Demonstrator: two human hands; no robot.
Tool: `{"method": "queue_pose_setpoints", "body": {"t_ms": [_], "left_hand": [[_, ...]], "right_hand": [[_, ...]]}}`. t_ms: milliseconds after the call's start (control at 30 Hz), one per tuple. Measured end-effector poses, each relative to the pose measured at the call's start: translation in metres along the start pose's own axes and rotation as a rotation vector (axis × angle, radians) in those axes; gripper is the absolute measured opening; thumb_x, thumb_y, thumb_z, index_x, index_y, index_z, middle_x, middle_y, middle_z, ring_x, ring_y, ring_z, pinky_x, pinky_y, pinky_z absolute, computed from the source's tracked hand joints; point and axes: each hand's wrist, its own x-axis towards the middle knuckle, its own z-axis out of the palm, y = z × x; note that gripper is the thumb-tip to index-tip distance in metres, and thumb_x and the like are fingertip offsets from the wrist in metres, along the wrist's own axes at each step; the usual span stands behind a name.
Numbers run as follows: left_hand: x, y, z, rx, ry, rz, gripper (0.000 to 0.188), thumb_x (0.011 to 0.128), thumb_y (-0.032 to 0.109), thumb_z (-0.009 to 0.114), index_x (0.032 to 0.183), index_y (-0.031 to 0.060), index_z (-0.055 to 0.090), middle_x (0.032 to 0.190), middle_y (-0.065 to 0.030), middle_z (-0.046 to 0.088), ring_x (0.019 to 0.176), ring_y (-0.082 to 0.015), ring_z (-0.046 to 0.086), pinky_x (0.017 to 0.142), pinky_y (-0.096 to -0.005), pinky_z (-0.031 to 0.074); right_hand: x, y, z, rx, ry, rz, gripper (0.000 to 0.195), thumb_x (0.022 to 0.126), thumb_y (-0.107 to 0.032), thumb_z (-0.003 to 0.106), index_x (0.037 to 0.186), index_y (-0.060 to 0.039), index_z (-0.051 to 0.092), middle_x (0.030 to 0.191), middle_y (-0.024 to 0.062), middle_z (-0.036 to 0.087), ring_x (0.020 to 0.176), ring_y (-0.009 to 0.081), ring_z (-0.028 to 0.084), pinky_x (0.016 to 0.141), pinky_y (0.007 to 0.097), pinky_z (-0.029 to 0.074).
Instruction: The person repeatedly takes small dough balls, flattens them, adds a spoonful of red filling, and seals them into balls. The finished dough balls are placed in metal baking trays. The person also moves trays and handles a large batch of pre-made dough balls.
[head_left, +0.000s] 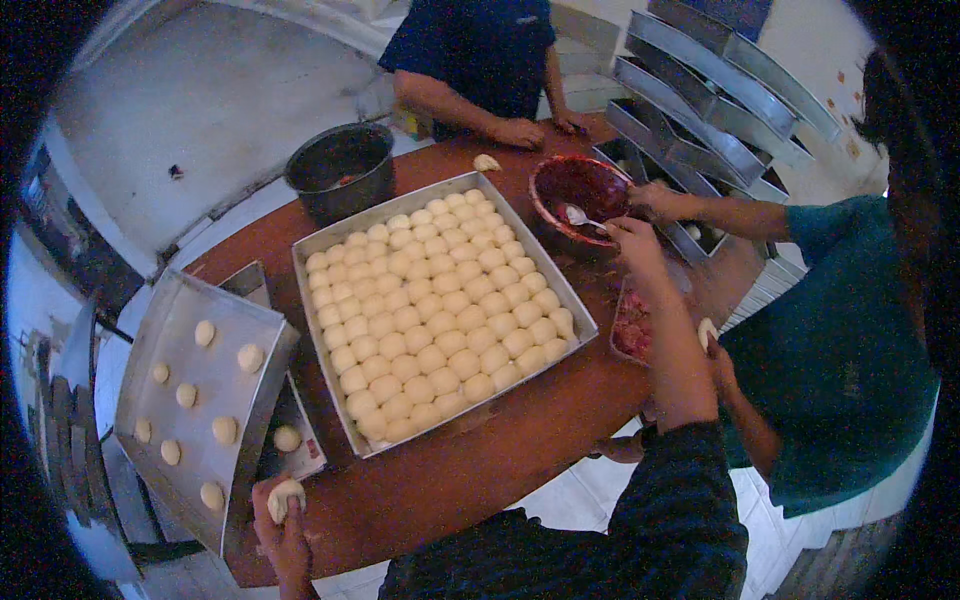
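My left hand (285, 536), at the lower left by the table edge, holds a flattened piece of dough (286, 499). My right hand (634, 238) grips the handle of a metal spoon (579, 216), whose bowl end is inside a red-rimmed bowl (541, 206) with dark red filling smeared inside. Between my hands lies a large square metal tray (549, 276) packed with rows of pale round dough balls (431, 300). Under my right forearm, a clear plastic container (628, 334) of reddish filling is partly hidden.
A co-worker in green has one hand (660, 201) at the bowl and another holding dough (706, 331). Opposite, a person rests their hands (521, 133) on the table. A dark pot (341, 184), a tilted tray with several dough balls (225, 390) and stacked metal trays (690, 112) surround the work.
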Motion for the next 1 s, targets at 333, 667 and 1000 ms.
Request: {"method": "queue_pose_setpoints", "body": {"t_ms": [333, 667, 1000], "left_hand": [[0.050, 0.002, 0.027, -0.166, -0.189, 0.089, 0.029, 0.080, 0.017, 0.070, 0.102, 0.0001, 0.061, 0.096, -0.0111, 0.064, 0.090, -0.0169, 0.060, 0.080, -0.0301, 0.049], [0.029, -0.072, -0.028, -0.943, -0.454, -0.301, 0.028, 0.090, 0.018, 0.059, 0.114, 0.0028, 0.058, 0.105, -0.0046, 0.064, 0.094, -0.0131, 0.060, 0.081, -0.0267, 0.046], [0.010, -0.087, -0.027, -1.187, -0.298, -0.192, 0.034, 0.088, 0.000, 0.052, 0.122, -0.0005, 0.049, 0.119, -0.0103, 0.057, 0.111, -0.0190, 0.055, 0.099, -0.0324, 0.042]], "right_hand": [[-0.216, -0.178, 0.106, 1.144, -0.719, 0.202, 0.018, 0.091, -0.020, 0.056, 0.100, -0.0044, 0.053, 0.079, 0.0038, 0.056, 0.070, 0.0121, 0.050, 0.064, 0.0247, 0.040], [-0.338, -0.265, 0.204, 0.913, -1.047, 0.226, 0.014, 0.091, -0.012, 0.054, 0.102, -0.0038, 0.052, 0.084, 0.0083, 0.063, 0.073, 0.0141, 0.059, 0.066, 0.0254, 0.046], [-0.386, -0.218, 0.201, 0.289, -0.751, -0.417, 0.041, 0.083, -0.008, 0.064, 0.124, -0.0075, 0.056, 0.094, 0.0113, 0.067, 0.083, 0.0208, 0.065, 0.075, 0.0314, 0.052]]}}
